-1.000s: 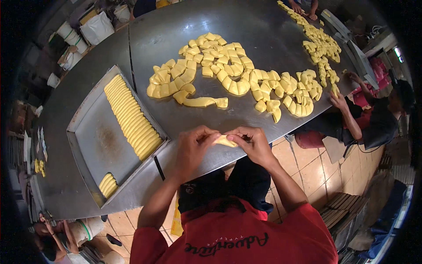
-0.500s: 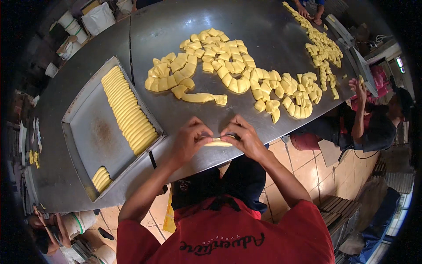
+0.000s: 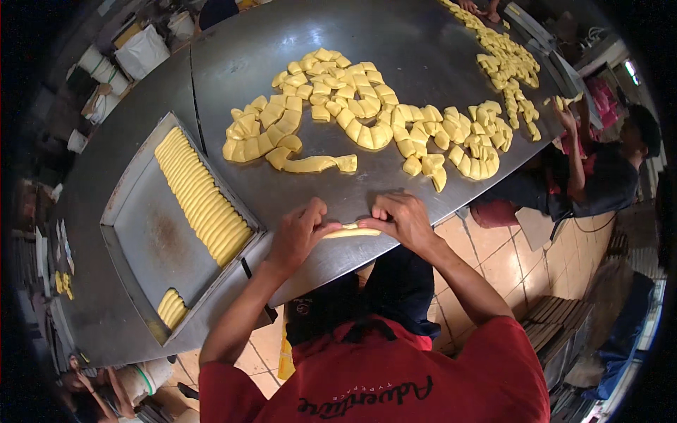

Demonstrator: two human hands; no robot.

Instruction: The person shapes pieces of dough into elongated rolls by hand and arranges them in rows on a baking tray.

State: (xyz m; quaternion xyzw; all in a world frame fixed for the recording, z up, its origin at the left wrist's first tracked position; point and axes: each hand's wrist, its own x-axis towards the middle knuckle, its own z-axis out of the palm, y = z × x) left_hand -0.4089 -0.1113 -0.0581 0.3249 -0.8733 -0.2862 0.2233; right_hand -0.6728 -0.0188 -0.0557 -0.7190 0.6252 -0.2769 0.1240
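Near the table's front edge I have both hands on a thin yellow dough roll (image 3: 350, 233). My left hand (image 3: 300, 237) grips its left end, thumb along the roll and fingers curled. My right hand (image 3: 400, 223) holds the right end the same way, thumb pointing inward. Just left of me a metal tray (image 3: 124, 262) carries a long row of yellow dough sticks (image 3: 203, 197) and a short group at its near corner (image 3: 172, 307). Beyond my hands lie many cut dough pieces (image 3: 368, 130) in loops and heaps, with a longer flat strip (image 3: 314, 162) among them.
The steel table (image 3: 235, 63) spans the view. A co-worker (image 3: 603, 173) at the right holds dough; more workers' hands (image 3: 479, 10) are at the far right corner, another person (image 3: 88, 388) at lower left. More dough (image 3: 508, 60) lies far right; buckets (image 3: 106, 74) stand upper left.
My hands have moved slightly down and apart along the dough, which now looks longer and thinner between my thumbs. The co-worker at the right has raised their hands from the table with dough.
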